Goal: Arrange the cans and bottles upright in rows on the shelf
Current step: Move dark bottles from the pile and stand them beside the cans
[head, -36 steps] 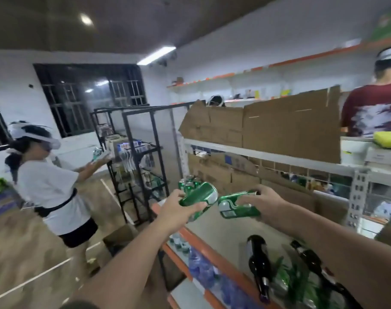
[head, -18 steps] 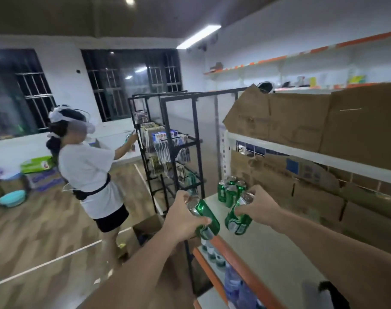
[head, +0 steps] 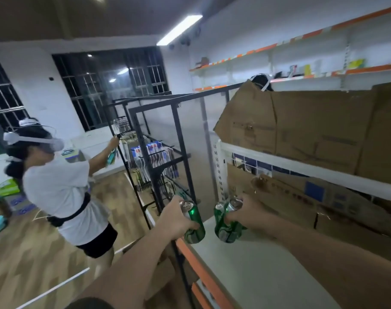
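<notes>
My left hand (head: 175, 220) grips a green can (head: 193, 226) held upright at the near left corner of the white shelf (head: 257, 270). My right hand (head: 249, 214) grips a second green can (head: 229, 228), set upright on the shelf close to the first. Another green can top (head: 219, 208) shows just behind it, partly hidden by my fingers. The two held cans stand a small gap apart.
Brown cardboard (head: 312, 210) lines the back of the shelf, and more cardboard (head: 301, 121) sits on the shelf above. A black wire rack (head: 159, 157) stands to the left. A person in a white shirt (head: 58, 192) works at it.
Both hands have carried their cans down and leftward to the shelf's end and turned them upright. The view has swung left; the dark bottles on the shelf have left the frame.
</notes>
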A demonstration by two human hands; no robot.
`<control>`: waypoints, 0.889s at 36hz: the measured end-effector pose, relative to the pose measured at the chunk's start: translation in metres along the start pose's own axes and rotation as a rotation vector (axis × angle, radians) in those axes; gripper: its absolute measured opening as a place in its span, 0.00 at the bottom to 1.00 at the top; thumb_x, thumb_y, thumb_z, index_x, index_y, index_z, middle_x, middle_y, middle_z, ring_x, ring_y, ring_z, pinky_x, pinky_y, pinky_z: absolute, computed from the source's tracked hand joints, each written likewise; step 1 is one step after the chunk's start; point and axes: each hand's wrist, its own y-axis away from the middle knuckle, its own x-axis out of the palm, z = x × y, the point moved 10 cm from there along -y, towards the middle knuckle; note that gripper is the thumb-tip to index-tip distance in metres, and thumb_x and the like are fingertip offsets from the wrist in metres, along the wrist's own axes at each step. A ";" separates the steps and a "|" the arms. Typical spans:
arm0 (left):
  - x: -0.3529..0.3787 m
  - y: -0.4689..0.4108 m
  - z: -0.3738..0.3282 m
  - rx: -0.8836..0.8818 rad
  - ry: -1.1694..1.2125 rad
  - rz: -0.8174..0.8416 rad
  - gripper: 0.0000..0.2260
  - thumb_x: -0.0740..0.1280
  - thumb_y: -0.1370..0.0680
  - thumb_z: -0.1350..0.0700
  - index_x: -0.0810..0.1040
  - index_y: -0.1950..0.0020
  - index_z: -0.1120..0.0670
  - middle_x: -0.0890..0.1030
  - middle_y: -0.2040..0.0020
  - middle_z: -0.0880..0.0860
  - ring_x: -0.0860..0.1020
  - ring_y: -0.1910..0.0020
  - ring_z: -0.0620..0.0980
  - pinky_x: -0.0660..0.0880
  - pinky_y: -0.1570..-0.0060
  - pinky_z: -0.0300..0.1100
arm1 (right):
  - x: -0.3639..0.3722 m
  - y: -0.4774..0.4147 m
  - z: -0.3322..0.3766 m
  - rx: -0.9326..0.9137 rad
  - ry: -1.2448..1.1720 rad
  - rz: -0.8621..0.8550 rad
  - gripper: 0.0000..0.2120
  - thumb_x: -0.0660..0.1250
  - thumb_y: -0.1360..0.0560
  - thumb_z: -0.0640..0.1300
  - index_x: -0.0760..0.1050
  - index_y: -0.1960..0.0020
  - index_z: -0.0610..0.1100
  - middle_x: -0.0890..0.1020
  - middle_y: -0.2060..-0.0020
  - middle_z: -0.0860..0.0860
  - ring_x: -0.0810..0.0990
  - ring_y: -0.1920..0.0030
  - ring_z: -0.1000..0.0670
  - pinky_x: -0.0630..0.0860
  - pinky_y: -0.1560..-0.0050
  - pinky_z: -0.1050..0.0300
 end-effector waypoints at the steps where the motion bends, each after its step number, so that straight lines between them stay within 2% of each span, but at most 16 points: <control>1: 0.002 -0.011 0.001 0.010 -0.003 0.001 0.33 0.83 0.34 0.53 0.67 0.37 0.50 0.73 0.50 0.44 0.73 0.57 0.41 0.68 0.65 0.35 | 0.000 -0.006 0.001 -0.002 0.026 0.001 0.30 0.80 0.39 0.50 0.71 0.41 0.49 0.79 0.49 0.48 0.80 0.50 0.48 0.81 0.47 0.47; 4: 0.005 -0.042 0.001 0.042 -0.011 0.023 0.32 0.83 0.35 0.52 0.68 0.39 0.49 0.75 0.50 0.45 0.75 0.56 0.43 0.67 0.66 0.34 | 0.002 -0.028 0.003 -0.003 0.052 -0.016 0.34 0.81 0.41 0.50 0.69 0.41 0.50 0.77 0.48 0.50 0.78 0.49 0.50 0.79 0.46 0.51; 6: 0.008 -0.064 0.003 0.080 -0.027 0.047 0.34 0.84 0.38 0.50 0.70 0.39 0.51 0.79 0.47 0.48 0.78 0.51 0.47 0.74 0.61 0.37 | 0.006 -0.041 0.006 -0.011 0.081 -0.027 0.31 0.82 0.38 0.47 0.67 0.43 0.50 0.76 0.49 0.51 0.77 0.48 0.50 0.77 0.47 0.54; 7: 0.011 -0.077 0.006 0.092 -0.037 0.068 0.35 0.84 0.40 0.49 0.70 0.39 0.50 0.80 0.45 0.48 0.79 0.50 0.48 0.77 0.57 0.41 | 0.008 -0.048 0.007 -0.020 0.111 -0.034 0.30 0.81 0.37 0.48 0.67 0.44 0.50 0.76 0.50 0.51 0.77 0.48 0.49 0.76 0.48 0.54; 9: 0.019 -0.096 0.010 0.124 -0.061 0.116 0.35 0.84 0.39 0.50 0.70 0.38 0.51 0.79 0.45 0.49 0.79 0.48 0.49 0.77 0.55 0.43 | 0.013 -0.064 0.008 -0.053 0.196 -0.067 0.25 0.79 0.37 0.52 0.70 0.47 0.48 0.78 0.53 0.50 0.79 0.50 0.48 0.79 0.49 0.49; 12: 0.034 -0.128 0.015 0.198 -0.122 0.183 0.36 0.84 0.37 0.53 0.69 0.36 0.52 0.78 0.42 0.51 0.78 0.45 0.53 0.78 0.49 0.46 | 0.025 -0.084 0.005 -0.074 0.335 -0.068 0.22 0.76 0.33 0.50 0.72 0.44 0.48 0.78 0.51 0.50 0.78 0.50 0.48 0.78 0.46 0.49; 15: 0.061 -0.162 0.023 0.301 -0.182 0.309 0.33 0.83 0.35 0.51 0.68 0.36 0.49 0.78 0.40 0.49 0.77 0.43 0.51 0.78 0.45 0.49 | 0.041 -0.101 -0.001 -0.081 0.409 0.008 0.25 0.78 0.35 0.52 0.73 0.42 0.50 0.77 0.49 0.52 0.78 0.48 0.48 0.77 0.47 0.52; 19: 0.101 -0.195 0.035 0.455 -0.186 0.557 0.32 0.81 0.30 0.51 0.67 0.32 0.47 0.74 0.37 0.44 0.74 0.38 0.47 0.73 0.40 0.45 | 0.063 -0.125 -0.023 0.005 0.488 0.109 0.37 0.75 0.38 0.63 0.66 0.33 0.57 0.77 0.39 0.51 0.77 0.43 0.46 0.78 0.41 0.42; 21: 0.113 -0.207 0.038 0.527 -0.171 0.620 0.32 0.80 0.29 0.52 0.67 0.31 0.50 0.74 0.35 0.46 0.74 0.38 0.48 0.74 0.41 0.46 | 0.073 -0.131 -0.026 0.044 0.519 0.131 0.40 0.77 0.39 0.65 0.65 0.31 0.61 0.75 0.38 0.57 0.75 0.42 0.50 0.77 0.41 0.48; 23: 0.123 -0.217 0.041 0.597 -0.174 0.636 0.31 0.81 0.30 0.52 0.68 0.33 0.52 0.72 0.36 0.51 0.73 0.41 0.52 0.75 0.43 0.47 | 0.081 -0.133 -0.029 0.095 0.544 0.134 0.30 0.79 0.37 0.60 0.67 0.42 0.68 0.72 0.48 0.62 0.74 0.49 0.53 0.75 0.52 0.56; 24: 0.127 -0.222 0.042 0.633 -0.178 0.643 0.31 0.82 0.31 0.51 0.68 0.35 0.52 0.71 0.37 0.54 0.74 0.42 0.54 0.76 0.45 0.48 | 0.085 -0.134 -0.032 0.122 0.541 0.142 0.27 0.80 0.36 0.57 0.66 0.48 0.70 0.70 0.53 0.64 0.73 0.53 0.54 0.72 0.58 0.58; 25: 0.131 -0.225 0.042 0.668 -0.180 0.659 0.32 0.82 0.32 0.51 0.67 0.35 0.52 0.70 0.38 0.55 0.73 0.43 0.56 0.76 0.46 0.50 | 0.089 -0.135 -0.034 0.144 0.542 0.148 0.27 0.80 0.35 0.55 0.65 0.49 0.70 0.69 0.54 0.63 0.71 0.54 0.56 0.70 0.61 0.60; 27: 0.144 -0.234 0.047 0.725 -0.188 0.703 0.34 0.82 0.32 0.52 0.66 0.33 0.50 0.70 0.39 0.56 0.73 0.43 0.57 0.77 0.45 0.52 | 0.095 -0.134 -0.040 0.194 0.547 0.141 0.28 0.80 0.35 0.53 0.67 0.44 0.64 0.70 0.50 0.61 0.73 0.51 0.53 0.73 0.58 0.58; 29: 0.155 -0.238 0.050 0.762 -0.190 0.754 0.35 0.82 0.32 0.54 0.67 0.32 0.50 0.71 0.39 0.56 0.73 0.42 0.58 0.76 0.43 0.52 | 0.098 -0.132 -0.045 0.231 0.545 0.091 0.29 0.80 0.35 0.49 0.70 0.40 0.57 0.73 0.45 0.56 0.75 0.46 0.48 0.78 0.50 0.51; 31: 0.167 -0.239 0.052 0.787 -0.189 0.791 0.34 0.82 0.32 0.57 0.68 0.31 0.53 0.71 0.36 0.56 0.73 0.39 0.57 0.75 0.43 0.49 | 0.102 -0.129 -0.051 0.255 0.524 0.051 0.33 0.80 0.35 0.46 0.69 0.35 0.55 0.73 0.41 0.54 0.75 0.43 0.46 0.77 0.44 0.49; 32: 0.173 -0.240 0.052 0.805 -0.193 0.804 0.34 0.82 0.32 0.59 0.69 0.31 0.55 0.71 0.35 0.56 0.72 0.38 0.56 0.74 0.43 0.46 | 0.103 -0.127 -0.054 0.264 0.515 0.034 0.35 0.80 0.35 0.46 0.67 0.34 0.55 0.72 0.41 0.54 0.75 0.43 0.46 0.78 0.45 0.48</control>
